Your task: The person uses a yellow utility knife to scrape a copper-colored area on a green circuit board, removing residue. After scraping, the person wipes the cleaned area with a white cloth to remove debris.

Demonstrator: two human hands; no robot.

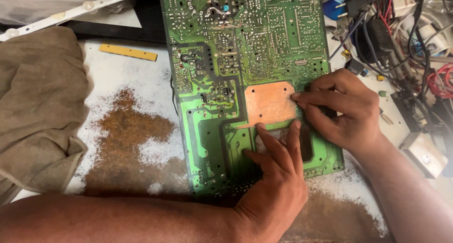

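Pressing flat on the green circuit board, the left hand spread its fingers below the copper patch; the right hand pinched its edge (fingertips partly hidden).

That green circuit board has a slightly glossy lacquer finish, dotted with dull silvery solder joints, and there's a bare copper patch on it that looks matt and scuffed. The table is white-painted metal, rough and pitted, with big grainy brown rust blotches. On the left is a brownish cloth, soft, creased, matt. The small yellow strip looks flat and matt. Far right, a tangle of wires with smooth plastic insulation.
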